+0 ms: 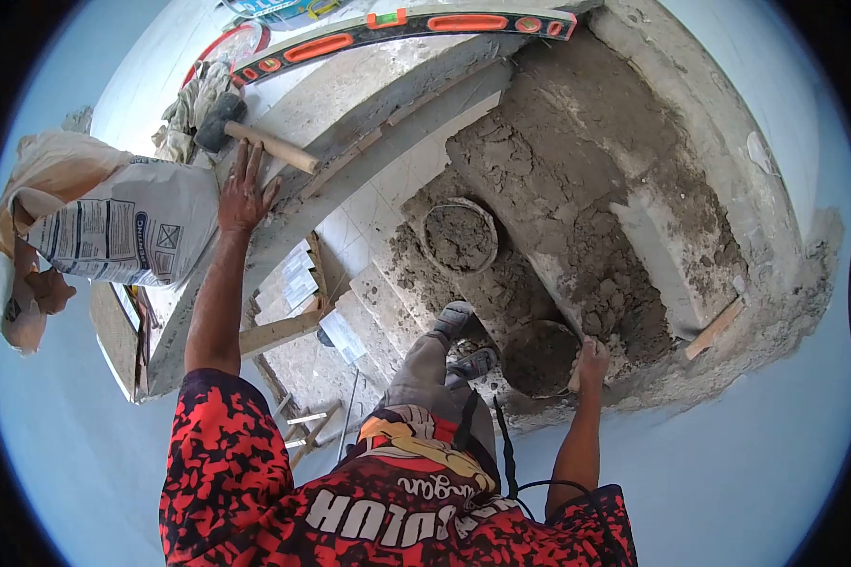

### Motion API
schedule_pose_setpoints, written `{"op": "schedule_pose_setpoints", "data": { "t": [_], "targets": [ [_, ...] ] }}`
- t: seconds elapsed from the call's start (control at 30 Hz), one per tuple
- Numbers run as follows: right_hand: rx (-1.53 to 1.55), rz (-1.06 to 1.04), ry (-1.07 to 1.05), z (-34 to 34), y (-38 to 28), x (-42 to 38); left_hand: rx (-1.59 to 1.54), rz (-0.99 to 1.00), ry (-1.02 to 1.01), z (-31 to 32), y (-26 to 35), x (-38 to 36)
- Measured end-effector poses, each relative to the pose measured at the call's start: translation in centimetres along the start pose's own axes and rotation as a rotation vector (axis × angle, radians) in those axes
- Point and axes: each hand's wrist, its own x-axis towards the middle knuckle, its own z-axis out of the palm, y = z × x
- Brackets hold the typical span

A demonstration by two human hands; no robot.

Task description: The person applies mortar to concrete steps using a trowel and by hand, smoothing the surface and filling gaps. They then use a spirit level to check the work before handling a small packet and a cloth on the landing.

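Note:
My left hand (242, 197) lies on the concrete ledge (350, 118) with its fingers stretched out. Its fingertips reach the wooden handle of a mallet (274, 147) with a dark head. Down at the right, my right hand (592, 363) is closed at the rim of a round bucket (539, 326) holding dark mortar; what its fingers grip is hidden. A second bucket (429, 234), filled with grey mortar, stands on the step above. Wet mortar (539, 170) lies spread over the stairs beside both buckets.
A spirit level (397, 30) rests along the ledge top, near a crumpled cloth (197, 106). An opened paper bag (128, 227) leans at the left. Steps (373, 312) drop away below my feet, beside wooden framing (284, 333). A wood strip (714, 328) lies by the right wall.

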Motion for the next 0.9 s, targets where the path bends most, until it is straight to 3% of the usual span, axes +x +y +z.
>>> {"op": "schedule_pose_setpoints", "data": {
  "t": [0.2,0.37,0.43,0.5,0.57,0.63,0.7,0.73,0.77,0.8,0.83,0.9],
  "targets": [
    [-0.015,0.02,0.024,-0.5,1.1,-1.9,0.026,0.022,0.054,0.4,-0.2,-0.1],
    [-0.006,0.017,0.072,-0.7,2.9,-3.4,0.032,-0.011,-0.015,-0.4,-0.1,-0.2],
    [-0.073,-0.154,0.117,-1.1,5.5,-3.2,0.001,-0.017,-0.037,0.4,-0.4,-0.2],
    [0.051,-0.098,0.118,-1.3,6.9,-4.1,-0.065,0.016,-0.015,0.3,-0.3,-0.2],
    [-0.022,-0.022,0.103,-2.0,6.5,-5.5,-0.099,-0.022,0.178,0.4,1.9,-1.1],
    [-0.092,0.055,0.057,-2.7,8.2,-6.3,-0.296,0.028,0.232,-0.9,7.5,-3.3],
    [-0.133,-0.093,0.1,-2.4,11.9,-6.6,-0.467,0.082,0.157,-0.1,14.0,-7.4],
    [-0.128,-0.073,0.115,-2.5,13.0,-7.1,-0.58,0.095,0.04,0.6,18.1,-9.5],
    [-0.183,-0.096,0.113,-2.3,13.8,-7.7,-0.882,-0.441,-0.435,-3.2,25.7,-10.4],
    [-0.24,-0.123,0.11,-2.1,14.2,-8.3,-0.821,-0.082,-0.343,7.5,25.9,-16.5],
    [-0.237,-0.118,0.119,-2.1,14.1,-9.1,-1.058,-0.247,-0.688,7.6,30.2,-19.3],
    [-0.323,-0.042,0.114,-1.7,13.1,-11.2,-0.827,0.131,-1.23,15.7,37.2,-25.9]
  ]
}}
